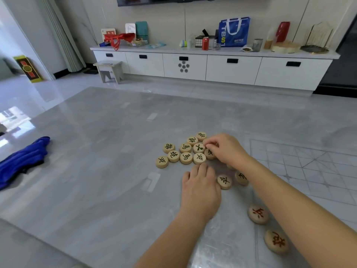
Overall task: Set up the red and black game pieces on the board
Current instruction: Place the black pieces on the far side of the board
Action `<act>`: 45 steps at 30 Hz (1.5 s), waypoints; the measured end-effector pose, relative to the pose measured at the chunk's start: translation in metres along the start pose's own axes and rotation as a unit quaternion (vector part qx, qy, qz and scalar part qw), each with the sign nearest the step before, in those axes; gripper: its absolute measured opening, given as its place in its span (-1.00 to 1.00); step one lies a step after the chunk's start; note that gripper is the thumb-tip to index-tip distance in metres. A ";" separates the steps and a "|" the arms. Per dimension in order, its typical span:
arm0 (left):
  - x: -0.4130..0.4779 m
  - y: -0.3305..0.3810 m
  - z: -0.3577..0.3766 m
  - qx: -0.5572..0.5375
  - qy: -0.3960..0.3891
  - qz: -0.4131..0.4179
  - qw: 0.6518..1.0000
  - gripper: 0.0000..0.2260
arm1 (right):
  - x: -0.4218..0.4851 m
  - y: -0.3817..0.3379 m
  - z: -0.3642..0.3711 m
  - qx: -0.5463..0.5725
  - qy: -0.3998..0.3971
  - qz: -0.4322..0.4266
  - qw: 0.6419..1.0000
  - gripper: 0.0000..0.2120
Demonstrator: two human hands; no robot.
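Writing first: among the round pale wooden discs with dark characters [186, 158], I read 卒 on three and 馬 on two. The others are too skewed for me to read surely. The two round pale wooden discs with red characters [257, 213] lie nearer me, and one reads 兵. Far off, the blue carrier bag [239, 37] on the long white cabinet [231, 68] shows the letters TBS down its side.

Counted: ten dark-lettered discs sit packed in a cluster, touching one another. Two more lie apart, just right of my left hand [201, 188], which makes twelve in plain sight. Another is partly hidden below my right wrist. The dark ones rest on the glossy grey tabletop [96, 151], left of the pale sheet board printed with grid lines [309, 167]. The red pair sits at that board's left edge.

My left hand lies palm down, fingers straight and released, their tips just beside the cluster's near edge. My right hand [226, 149] reaches over the cluster's right side, fingers curled down among the discs. Whether they grasp one I cannot tell. One crumpled blue cloth [23, 159] lies well apart to the left.
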State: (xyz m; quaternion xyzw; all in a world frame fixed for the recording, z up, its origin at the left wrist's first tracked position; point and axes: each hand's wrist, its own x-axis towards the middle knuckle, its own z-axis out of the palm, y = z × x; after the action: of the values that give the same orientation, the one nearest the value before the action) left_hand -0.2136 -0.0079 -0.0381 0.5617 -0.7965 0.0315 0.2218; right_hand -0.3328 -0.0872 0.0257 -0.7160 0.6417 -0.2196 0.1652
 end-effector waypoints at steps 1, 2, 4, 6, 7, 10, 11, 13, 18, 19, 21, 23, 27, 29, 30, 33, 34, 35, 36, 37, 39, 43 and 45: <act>0.000 0.000 0.000 0.006 -0.003 0.000 1.000 -0.78 | -0.002 0.007 -0.004 0.007 0.001 0.011 1.000 -0.81; -0.001 0.000 0.000 0.010 -0.005 0.000 1.000 -0.77 | -0.004 0.013 -0.008 0.009 0.000 0.019 1.000 -0.81; -0.001 0.000 -0.001 0.012 -0.006 -0.002 1.000 -0.75 | -0.008 0.022 -0.013 0.014 -0.005 0.033 0.999 -0.83; 0.000 0.000 -0.001 0.014 -0.006 -0.003 1.000 -0.75 | -0.012 0.025 -0.013 0.020 -0.010 0.039 0.999 -0.84; 0.000 0.001 -0.001 0.016 -0.007 -0.003 1.000 -0.76 | -0.013 0.023 -0.012 0.021 -0.012 0.037 0.999 -0.85; 0.001 0.001 -0.002 0.016 -0.014 -0.007 1.000 -0.75 | -0.013 0.012 -0.002 0.012 -0.016 0.024 1.000 -0.85; 0.001 0.001 -0.003 0.015 -0.016 -0.008 1.000 -0.76 | -0.012 0.007 0.001 0.000 -0.024 0.016 1.000 -0.85; 0.002 0.002 -0.004 0.011 -0.020 -0.007 1.000 -0.75 | -0.010 -0.003 0.006 -0.030 -0.050 -0.001 0.998 -0.81; 0.002 0.002 -0.008 -0.005 -0.031 0.001 0.999 -0.70 | 0.000 -0.020 0.011 -0.100 -0.093 -0.026 0.990 -0.76; 0.003 0.002 -0.008 -0.008 -0.035 0.001 0.999 -0.68 | 0.002 -0.021 0.010 -0.115 -0.104 -0.027 0.988 -0.72; 0.003 0.002 -0.008 -0.014 -0.044 -0.002 0.999 -0.65 | 0.003 -0.021 0.005 -0.143 -0.130 -0.027 0.981 -0.66; 0.004 0.002 -0.009 -0.012 -0.052 -0.007 0.999 -0.64 | 0.002 -0.019 -0.001 -0.168 -0.141 -0.031 0.975 -0.64; 0.003 0.004 -0.013 -0.008 -0.057 -0.014 0.998 -0.64 | 0.001 -0.019 0.001 -0.194 -0.112 -0.031 0.974 -0.68; 0.003 0.004 -0.013 -0.004 -0.061 -0.012 0.998 -0.65 | 0.000 -0.023 0.006 -0.169 -0.102 -0.033 0.980 -0.66; 0.003 0.005 -0.013 0.001 -0.063 -0.013 0.998 -0.67 | 0.000 -0.025 0.010 -0.151 -0.101 -0.034 0.983 -0.64; 0.002 0.006 -0.015 0.008 -0.064 -0.019 0.998 -0.73 | -0.001 -0.036 0.021 -0.117 -0.087 -0.047 0.988 -0.65; 0.001 0.006 -0.015 0.005 -0.063 -0.018 0.998 -0.74 | 0.000 -0.040 0.025 -0.107 -0.084 -0.054 0.989 -0.67; 0.001 0.005 -0.014 0.000 -0.060 -0.014 0.998 -0.75 | 0.001 -0.045 0.029 -0.098 -0.083 -0.061 0.990 -0.69; 0.001 0.004 -0.013 -0.004 -0.057 -0.009 0.998 -0.75 | 0.002 -0.051 0.033 -0.090 -0.086 -0.068 0.990 -0.70; 0.001 0.003 -0.012 -0.007 -0.056 0.000 0.998 -0.75 | 0.003 -0.057 0.036 -0.086 -0.091 -0.076 0.989 -0.70; 0.000 0.002 -0.012 -0.014 -0.059 0.021 0.998 -0.75 | 0.006 -0.068 0.043 -0.086 -0.104 -0.092 0.987 -0.66; 0.001 0.003 -0.020 -0.019 -0.052 0.030 0.998 -0.66 | 0.009 -0.083 0.050 -0.111 -0.124 -0.104 0.980 -0.57; 0.001 0.002 -0.020 -0.025 -0.042 0.026 0.998 -0.66 | 0.010 -0.083 0.051 -0.118 -0.123 -0.109 0.979 -0.56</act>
State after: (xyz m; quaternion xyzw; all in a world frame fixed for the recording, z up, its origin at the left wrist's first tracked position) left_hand -0.2097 -0.0019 -0.0196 0.5361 -0.8198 -0.0058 0.2012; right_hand -0.2350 -0.0889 0.0269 -0.8177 0.5560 -0.0687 0.1323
